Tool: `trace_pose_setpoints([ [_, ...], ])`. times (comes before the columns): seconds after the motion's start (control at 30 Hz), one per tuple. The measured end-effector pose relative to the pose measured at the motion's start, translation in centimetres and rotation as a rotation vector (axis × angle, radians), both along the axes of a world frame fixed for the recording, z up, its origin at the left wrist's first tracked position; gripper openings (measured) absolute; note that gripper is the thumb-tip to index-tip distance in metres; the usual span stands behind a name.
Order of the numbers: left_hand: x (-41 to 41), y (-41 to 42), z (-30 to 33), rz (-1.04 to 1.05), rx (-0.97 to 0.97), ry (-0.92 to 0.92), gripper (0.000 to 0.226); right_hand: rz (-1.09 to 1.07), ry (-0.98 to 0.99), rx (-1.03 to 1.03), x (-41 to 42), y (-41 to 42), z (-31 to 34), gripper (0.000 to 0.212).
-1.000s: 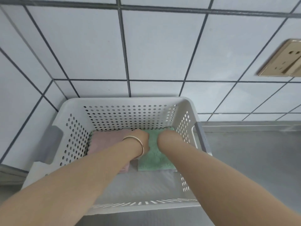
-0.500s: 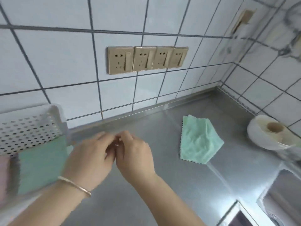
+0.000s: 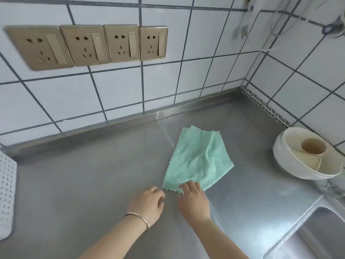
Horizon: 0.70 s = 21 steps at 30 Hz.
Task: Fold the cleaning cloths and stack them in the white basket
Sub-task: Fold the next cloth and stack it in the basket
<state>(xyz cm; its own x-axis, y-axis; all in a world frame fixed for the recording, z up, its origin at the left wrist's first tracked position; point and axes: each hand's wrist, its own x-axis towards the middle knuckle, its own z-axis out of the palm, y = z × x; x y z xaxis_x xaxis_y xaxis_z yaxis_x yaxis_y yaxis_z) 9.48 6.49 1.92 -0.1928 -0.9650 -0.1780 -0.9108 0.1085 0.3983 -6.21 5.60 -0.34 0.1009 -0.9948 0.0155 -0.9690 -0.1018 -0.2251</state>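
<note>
A green cleaning cloth (image 3: 197, 159) lies loosely spread on the steel counter, right of centre. My right hand (image 3: 194, 200) has its fingers resting on the cloth's near edge. My left hand (image 3: 147, 206), with a bangle at the wrist, is just left of the cloth's near corner, fingers loosely bent and holding nothing. Only a strip of the white basket's (image 3: 6, 199) perforated wall shows at the far left edge; its contents are out of view.
A stack of white bowls with a small cup (image 3: 306, 157) sits at the right by the tiled corner. A sink (image 3: 317, 238) opens at the lower right. Gold wall sockets (image 3: 87, 45) line the tiled wall behind the counter (image 3: 84, 184).
Both hands left the basket, where they pressed folded cloths, and moved right across the counter. The view swung right too. Now my right fingers touch the loose green cloth.
</note>
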Motion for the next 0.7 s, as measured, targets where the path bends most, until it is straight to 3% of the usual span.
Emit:
trace_pose_setpoints([
  [0.07,-1.7,-0.8,-1.2,0.062,-0.023,-0.006,0.021,0.06,0.07,0.002,-1.1,-1.1,-0.9,0.015],
  [0.2,-3.6,-1.9,-2.5,0.109,-0.068,-0.007,0.023,0.172,0.135,-0.062,-2.9,-2.9,-3.6,0.023],
  [0.4,-5.4,-4.1,-3.4,0.008,-0.197,-0.015,0.048,0.19,-0.109,-0.26,-4.7,-4.3,-4.1,0.014],
  [0.5,-6.4,-5.7,-2.7,-0.051,-0.272,-0.063,0.039,0.171,-0.211,-0.345,-5.7,-4.9,-3.3,0.004],
  [0.6,-7.3,-6.9,-1.7,-0.092,-0.336,-0.024,0.012,0.19,-0.208,-0.368,-6.4,-5.2,-2.0,0.003],
  [0.7,-7.7,-7.6,-0.4,-0.083,-0.394,0.001,0.019,0.162,-0.126,-0.38,-7.5,-5.7,-0.9,0.016],
])
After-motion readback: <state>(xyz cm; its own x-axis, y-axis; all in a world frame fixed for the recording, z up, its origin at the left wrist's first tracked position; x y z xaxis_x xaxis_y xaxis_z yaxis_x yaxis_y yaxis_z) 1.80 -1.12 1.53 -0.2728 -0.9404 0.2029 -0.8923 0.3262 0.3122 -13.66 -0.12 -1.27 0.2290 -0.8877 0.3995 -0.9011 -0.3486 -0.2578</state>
